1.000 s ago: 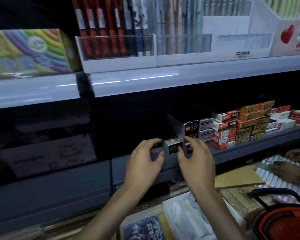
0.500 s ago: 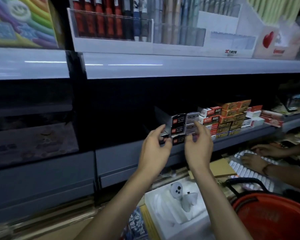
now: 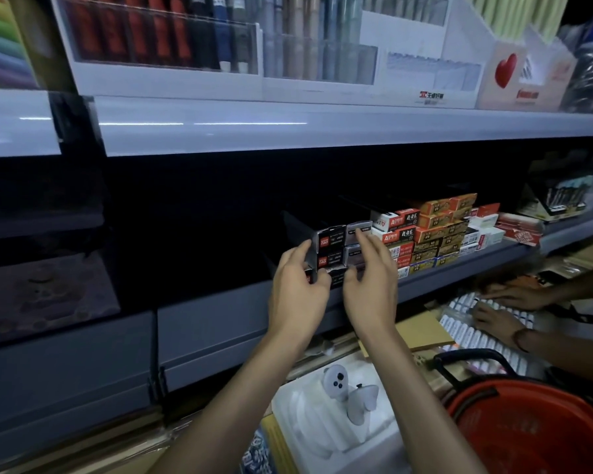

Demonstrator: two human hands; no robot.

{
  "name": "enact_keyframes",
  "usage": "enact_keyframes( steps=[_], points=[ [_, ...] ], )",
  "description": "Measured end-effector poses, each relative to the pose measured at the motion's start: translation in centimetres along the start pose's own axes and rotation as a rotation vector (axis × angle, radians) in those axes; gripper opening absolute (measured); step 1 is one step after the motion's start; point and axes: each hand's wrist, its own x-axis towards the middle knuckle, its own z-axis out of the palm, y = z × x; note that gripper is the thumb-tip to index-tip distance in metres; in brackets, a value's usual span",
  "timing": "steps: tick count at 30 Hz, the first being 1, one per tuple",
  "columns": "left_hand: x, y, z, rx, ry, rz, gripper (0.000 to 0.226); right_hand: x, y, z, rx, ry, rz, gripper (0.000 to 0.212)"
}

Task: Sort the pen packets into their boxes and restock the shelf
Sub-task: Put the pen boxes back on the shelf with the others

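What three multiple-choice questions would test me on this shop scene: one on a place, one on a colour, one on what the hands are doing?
1. Where is the orange basket?
A) lower right, below the shelf
B) on the top shelf
C) left of both hands

2. What colour is the heart on the display box?
A) blue
B) red
C) green

3. What are the left hand and right hand doing?
A) hanging idle
B) reaching into the basket
C) handling the stacked boxes on the shelf

Answers:
1 A: it sits in the lower right corner.
2 B: the heart is plainly red.
3 C: the left hand grips the black boxes low down, and the right hand's fingers touch the grey boxes.
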Motion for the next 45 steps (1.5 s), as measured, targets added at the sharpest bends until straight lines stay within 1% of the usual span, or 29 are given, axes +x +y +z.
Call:
enact_keyframes(
  steps=[3, 5, 6, 8, 10, 15, 22, 28, 31, 33, 35, 38, 45],
  points=[
    [0.0, 0.1, 0.2, 0.07, 0.04, -0.004, 0.048, -0.1, 0.0, 0.3, 0.02, 0.088, 0.043, 0.049],
    [-0.1, 0.5, 0.4, 0.211, 0.074, -0.035, 0.043, -0.2, 0.0, 0.5, 0.017, 0.144, 0.1, 0.042],
    [0.0, 0.6, 0.5, 0.293, 0.086, -0.053, 0.045, -0.3, -0.1, 0.6, 0.017, 0.154, 0.121, 0.039],
    [0.1, 0.5, 0.9, 0.404, 0.118, -0.066, 0.05, -0.4, -0.1, 0.8, 0.003, 0.151, 0.138, 0.037],
    [0.2, 0.2, 1.2, 0.458, 0.151, -0.062, 0.05, -0.5, -0.2, 0.8, -0.025, 0.149, 0.152, 0.036],
    [0.4, -0.3, 1.5, 0.539, 0.2, -0.061, 0.038, -0.6, -0.3, 0.6, -0.041, 0.166, 0.18, 0.034],
    [0.5, -0.2, 1.8, 0.543, 0.221, -0.069, 0.034, -0.8, -0.5, 0.4, -0.073, 0.18, 0.18, 0.033],
    [0.5, -0.2, 1.8, 0.518, 0.204, -0.092, 0.032, -0.9, -0.5, 0.4, -0.065, 0.148, 0.163, 0.033],
    [0.2, 0.1, 1.4, 0.464, 0.205, -0.074, 0.038, -1.0, -0.8, 0.1, -0.046, 0.123, 0.121, 0.037],
    [-0.1, 0.5, 1.2, 0.431, 0.217, -0.03, 0.047, -0.9, -0.9, 0.2, -0.007, 0.101, 0.062, 0.044],
    [-0.3, 0.9, 1.2, 0.408, 0.227, 0.019, 0.049, -0.8, -0.8, 0.5, 0.022, 0.094, 0.02, 0.05],
    [-0.4, 1.3, 1.4, 0.405, 0.195, 0.057, 0.05, -0.8, -0.7, 0.7, 0.019, 0.092, 0.022, 0.055],
    [-0.4, 1.4, 1.3, 0.38, 0.148, 0.069, 0.053, -0.8, -0.9, 0.9, 0.028, 0.07, 0.027, 0.057]
  ],
)
